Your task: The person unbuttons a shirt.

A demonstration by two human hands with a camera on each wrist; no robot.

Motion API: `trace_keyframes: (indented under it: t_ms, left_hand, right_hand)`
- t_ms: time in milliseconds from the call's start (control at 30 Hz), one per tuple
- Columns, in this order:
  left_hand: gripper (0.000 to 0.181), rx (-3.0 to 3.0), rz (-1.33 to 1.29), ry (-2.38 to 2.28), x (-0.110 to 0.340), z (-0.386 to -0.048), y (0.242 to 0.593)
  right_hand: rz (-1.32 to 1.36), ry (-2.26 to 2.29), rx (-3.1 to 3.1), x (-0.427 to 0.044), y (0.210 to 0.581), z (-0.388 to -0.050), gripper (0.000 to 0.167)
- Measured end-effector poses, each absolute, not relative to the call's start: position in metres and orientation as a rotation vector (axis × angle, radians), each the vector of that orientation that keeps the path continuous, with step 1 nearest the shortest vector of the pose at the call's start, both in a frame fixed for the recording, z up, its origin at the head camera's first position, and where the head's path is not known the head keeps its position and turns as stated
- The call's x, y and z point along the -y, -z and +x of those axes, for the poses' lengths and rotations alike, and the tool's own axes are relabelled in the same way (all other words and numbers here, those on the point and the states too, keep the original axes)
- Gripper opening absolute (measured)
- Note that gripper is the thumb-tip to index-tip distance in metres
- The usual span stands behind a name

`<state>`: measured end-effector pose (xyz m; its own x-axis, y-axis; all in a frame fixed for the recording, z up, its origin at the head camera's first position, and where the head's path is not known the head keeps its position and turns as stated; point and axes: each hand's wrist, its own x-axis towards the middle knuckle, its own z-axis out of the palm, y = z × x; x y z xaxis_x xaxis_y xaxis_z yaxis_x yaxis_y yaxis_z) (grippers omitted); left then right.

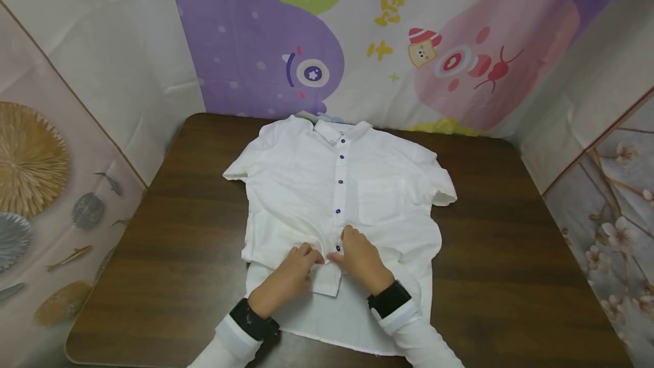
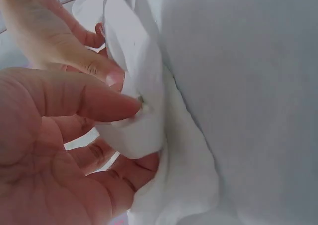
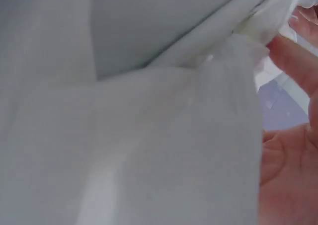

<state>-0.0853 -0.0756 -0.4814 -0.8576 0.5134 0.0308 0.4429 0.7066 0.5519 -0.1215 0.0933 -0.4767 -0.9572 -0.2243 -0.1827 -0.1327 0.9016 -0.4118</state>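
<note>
A white short-sleeved button-up shirt point(image 1: 291, 186) lies front up, its collar toward the back of the table. Small dark blue buttons run down its front placket. My left hand point(image 1: 292, 272) pinches the front's edge near the hem; in the left wrist view its thumb point(image 2: 99, 98) presses on the folded cloth, fingers behind. Close beside it, my right hand point(image 1: 363, 259) grips the placket around a low blue button point(image 1: 338, 249). Cloth covers much of the right wrist view, hiding part of the right hand point(image 3: 290, 155). Below the hands, the shirt's back panel point(image 1: 352, 322) shows.
The dark brown wooden table point(image 1: 501, 254) extends on both sides of the shirt. Behind it hangs a cartoon-printed cloth point(image 1: 368, 84). Patterned panels stand at left and right. Both wrists wear black straps point(image 1: 390, 298) over white sleeves.
</note>
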Motion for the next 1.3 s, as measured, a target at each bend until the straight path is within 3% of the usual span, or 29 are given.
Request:
trace_keyframes:
  t_ms: [267, 533, 1000, 1300]
  left_hand:
    - [0.036, -2.788, 0.761, -0.932, 0.077, -0.087, 0.476]
    - [0.037, -2.811, 0.74, -0.934, 0.077, -0.087, 0.466]
    - [0.035, -2.878, 0.648, -1.043, 0.074, -0.091, 0.436]
    - [0.03, -3.023, 0.759, -1.234, 0.057, -0.108, 0.421]
  right_hand:
    - [-0.286, 0.674, -2.746, -0.1, 0.47, -0.122, 0.033]
    - [-0.388, 0.6, -2.826, -0.101, 0.474, -0.124, 0.01]
    - [-0.453, 0.804, -3.014, -0.112, 0.431, -0.126, 0.009]
    - [-0.384, 1.055, -2.993, -0.12, 0.405, -0.127, 0.007]
